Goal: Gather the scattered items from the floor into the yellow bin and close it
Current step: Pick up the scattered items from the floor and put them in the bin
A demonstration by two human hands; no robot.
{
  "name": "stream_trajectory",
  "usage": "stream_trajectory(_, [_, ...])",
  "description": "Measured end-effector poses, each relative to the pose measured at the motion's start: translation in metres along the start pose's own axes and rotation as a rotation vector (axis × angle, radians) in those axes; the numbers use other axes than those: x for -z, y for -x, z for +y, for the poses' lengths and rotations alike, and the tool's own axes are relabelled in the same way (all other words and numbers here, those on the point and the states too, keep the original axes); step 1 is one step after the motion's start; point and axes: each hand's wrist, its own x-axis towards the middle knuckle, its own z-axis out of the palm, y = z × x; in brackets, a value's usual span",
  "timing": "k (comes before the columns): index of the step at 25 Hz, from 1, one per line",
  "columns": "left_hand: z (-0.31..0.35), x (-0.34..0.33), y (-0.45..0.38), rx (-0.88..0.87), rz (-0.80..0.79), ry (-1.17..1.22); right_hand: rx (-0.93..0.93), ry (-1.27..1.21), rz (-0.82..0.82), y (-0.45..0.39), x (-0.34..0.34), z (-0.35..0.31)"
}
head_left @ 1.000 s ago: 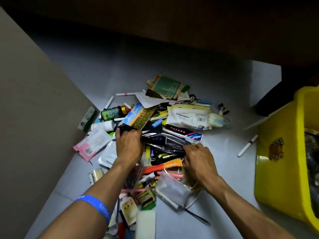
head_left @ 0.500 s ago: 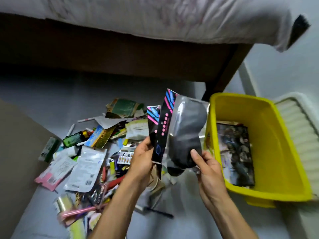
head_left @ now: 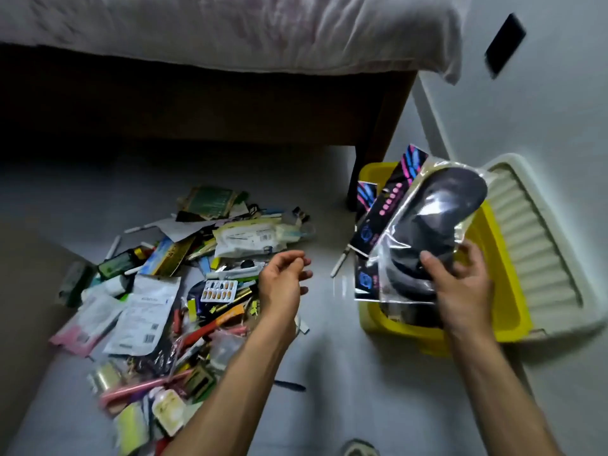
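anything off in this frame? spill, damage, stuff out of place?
Yes: a pile of packets, pens and tubes lies strewn over the floor beside the bed. One pen lies apart, by the yellow bin. The bin's white lid is off, behind it. No damage visible.

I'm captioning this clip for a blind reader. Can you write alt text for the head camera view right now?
A person's right hand holds a clear bag with a dark item and black-and-pink packets over an open yellow bin. The left hand hovers empty by a pile of scattered items on the floor, near a bed.
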Motion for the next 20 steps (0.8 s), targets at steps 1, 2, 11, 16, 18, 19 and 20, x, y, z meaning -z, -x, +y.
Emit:
stream_trajectory(1, [-0.006,0.006,-0.003,-0.031,0.067,-0.011,0.046,0.223,0.019,-0.011,0.011,0.002])
stream_trajectory(2, [-0.011,0.025,-0.007,-0.065,0.149,-0.047,0.078,0.469,0.015,-0.017,0.01,0.007])
stream_trajectory(11, [-0.081,0.156,-0.043,0.018,0.234,-0.622,0.504,0.766,-0.448,0.088,-0.114,0.081])
stream_trajectory(16, [-0.105,0.183,-0.071,-0.039,0.123,-1.185,0.053,0.906,-0.833,0.121,-0.158,0.155])
stream_trajectory(18, [-0.106,0.186,-0.085,-0.044,0.078,-1.253,-0.181,0.884,-0.846,0.117,-0.17,0.173])
stream_trajectory(19, [-0.106,0.187,-0.091,-0.02,0.049,-1.243,-0.276,0.864,-0.823,0.113,-0.174,0.18])
stream_trajectory(20, [-0.106,0.189,-0.096,0.007,0.013,-1.212,-0.364,0.822,-0.788,0.111,-0.176,0.186])
